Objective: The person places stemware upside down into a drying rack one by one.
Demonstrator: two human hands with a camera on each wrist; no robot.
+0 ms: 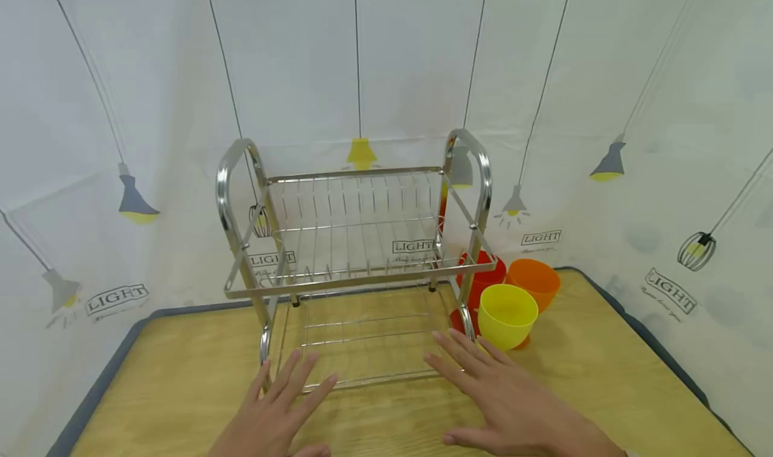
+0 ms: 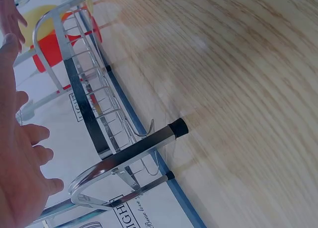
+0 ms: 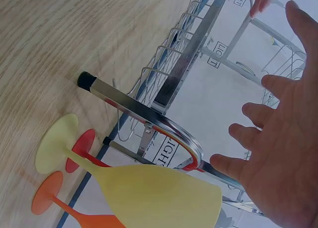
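Observation:
A two-tier chrome dish rack (image 1: 362,282) stands on the wooden table, its wire shelves bare. In the head view my left hand (image 1: 274,410) is in front of the rack's left leg, fingers spread and straight, holding nothing. My right hand (image 1: 498,396), also spread with nothing in it, is by the rack's front right corner. Just beyond it stands a yellow goblet (image 1: 508,315); its stem and round foot show in the right wrist view. An orange goblet (image 1: 543,279) and a red goblet (image 1: 483,276) stand behind it, the red one partly hidden by the rack.
The wooden table (image 1: 580,376) has a dark blue border (image 1: 634,323) along its edges. A white wall covering (image 1: 386,61) printed with hanging lamps and the word LIGHT rises close behind the rack and on both sides.

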